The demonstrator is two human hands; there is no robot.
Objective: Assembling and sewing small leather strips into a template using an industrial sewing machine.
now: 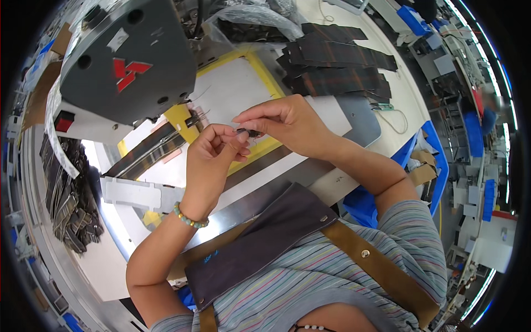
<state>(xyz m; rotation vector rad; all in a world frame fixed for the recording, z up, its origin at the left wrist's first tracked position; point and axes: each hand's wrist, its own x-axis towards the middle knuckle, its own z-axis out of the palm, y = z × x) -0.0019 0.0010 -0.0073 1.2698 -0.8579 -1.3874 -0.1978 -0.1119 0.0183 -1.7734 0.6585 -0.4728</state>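
Note:
My left hand (210,154) and my right hand (287,124) meet in front of a grey sewing machine head (130,63). Pinched in my left fingertips is a small dark piece (252,133), too small and too covered to name. The right thumb and forefinger press together just above it; what lies between them I cannot make out. To the left of my hands a dark plaid fabric strip (141,153) lies at a slant across the work plate, partly under the yellow part (181,123) below the machine head.
Stacked plaid fabric pieces (337,58) lie at the far right, with small green-handled snips (381,107) beside them. A plastic bag (249,25) sits behind. Dark striped fabric (72,199) hangs at the left. A blue bin (440,160) stands by my right arm.

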